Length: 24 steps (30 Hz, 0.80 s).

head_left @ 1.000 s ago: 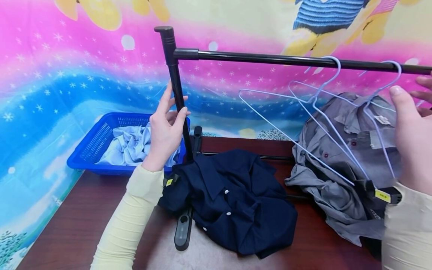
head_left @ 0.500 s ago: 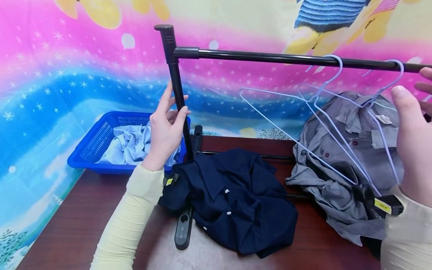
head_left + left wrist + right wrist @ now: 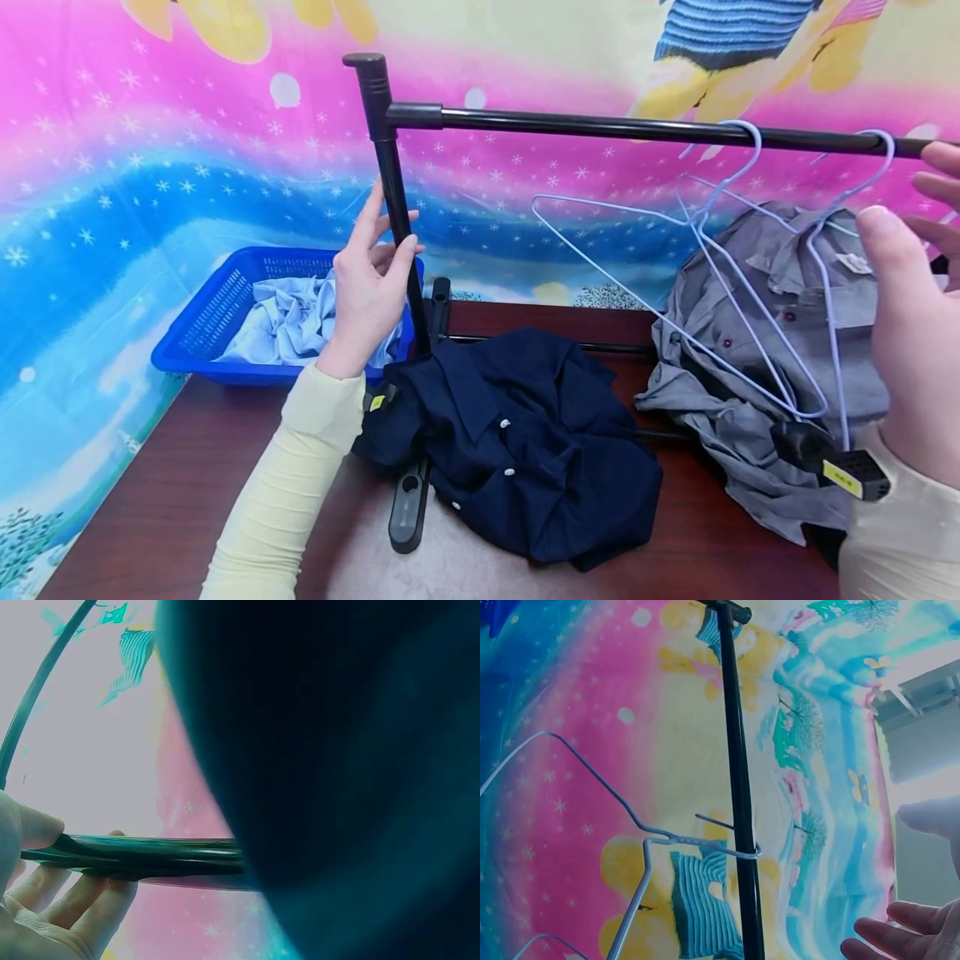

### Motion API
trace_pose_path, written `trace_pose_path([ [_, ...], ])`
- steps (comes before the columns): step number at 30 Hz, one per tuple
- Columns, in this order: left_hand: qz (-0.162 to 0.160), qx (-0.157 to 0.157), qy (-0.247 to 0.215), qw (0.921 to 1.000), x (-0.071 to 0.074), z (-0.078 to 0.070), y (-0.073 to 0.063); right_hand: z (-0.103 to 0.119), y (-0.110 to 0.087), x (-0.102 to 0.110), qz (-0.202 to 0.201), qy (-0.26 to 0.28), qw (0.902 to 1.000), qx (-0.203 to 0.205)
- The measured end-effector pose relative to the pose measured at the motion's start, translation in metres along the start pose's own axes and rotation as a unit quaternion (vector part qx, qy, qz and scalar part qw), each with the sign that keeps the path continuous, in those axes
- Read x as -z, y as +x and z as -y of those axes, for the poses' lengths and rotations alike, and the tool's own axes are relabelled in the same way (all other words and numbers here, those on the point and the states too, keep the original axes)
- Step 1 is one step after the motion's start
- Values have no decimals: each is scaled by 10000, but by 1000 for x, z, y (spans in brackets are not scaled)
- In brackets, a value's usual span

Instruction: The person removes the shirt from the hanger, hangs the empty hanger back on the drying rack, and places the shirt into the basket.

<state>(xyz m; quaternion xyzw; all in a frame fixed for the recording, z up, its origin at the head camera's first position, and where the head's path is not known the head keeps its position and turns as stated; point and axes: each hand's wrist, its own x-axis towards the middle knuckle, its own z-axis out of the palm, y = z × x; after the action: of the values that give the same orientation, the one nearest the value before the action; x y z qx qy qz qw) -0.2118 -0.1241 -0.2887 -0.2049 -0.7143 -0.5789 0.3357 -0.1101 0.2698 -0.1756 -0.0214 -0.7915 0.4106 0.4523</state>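
Note:
At the left end of a black clothes rack, my left hand (image 3: pixel 371 283) holds the upright post (image 3: pixel 395 196), thumb on one side and fingers on the other; the left wrist view shows this grip (image 3: pixel 67 889) too. My right hand (image 3: pixel 918 317) is at the right edge of the head view, fingers spread and thumb raised, close to the rack's rail (image 3: pixel 570 123). In the right wrist view its fingers (image 3: pixel 900 941) are apart from the rail with nothing in them. Two lilac wire hangers (image 3: pixel 611 260) hang bare from the rail, the right one (image 3: pixel 828 292) nearest my right hand.
A navy shirt (image 3: pixel 540 450) lies crumpled over the rack's base on the brown table (image 3: pixel 187 500). Behind the hangers is a grey shirt (image 3: pixel 750 333). A blue basket (image 3: pixel 198 333) with a light blue garment (image 3: pixel 288 321) stands left of the post. A printed cloth backdrop (image 3: pixel 225 158) hangs behind.
The hangers have swung and turned a little on the rail, mostly the right one. My right hand has shifted slightly downward and its fingers have spread more. The left hand has stayed put.

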Motion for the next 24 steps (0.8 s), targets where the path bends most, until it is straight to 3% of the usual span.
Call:
trace_pose_path([
  [5,6,-17,-8,10000,0,0,0,3,-3,0,203,255,9990,318],
  [12,9,-23,-20,10000,0,2,0,0,-7,-3,469,1104,9878,998],
  [17,10,-62,-14,10000,0,3,0,6,-16,-6,884,1152,9861,805],
  [24,-15,-42,14,10000,0,3,-1,11,-28,-11,1257,1225,9738,1448],
])
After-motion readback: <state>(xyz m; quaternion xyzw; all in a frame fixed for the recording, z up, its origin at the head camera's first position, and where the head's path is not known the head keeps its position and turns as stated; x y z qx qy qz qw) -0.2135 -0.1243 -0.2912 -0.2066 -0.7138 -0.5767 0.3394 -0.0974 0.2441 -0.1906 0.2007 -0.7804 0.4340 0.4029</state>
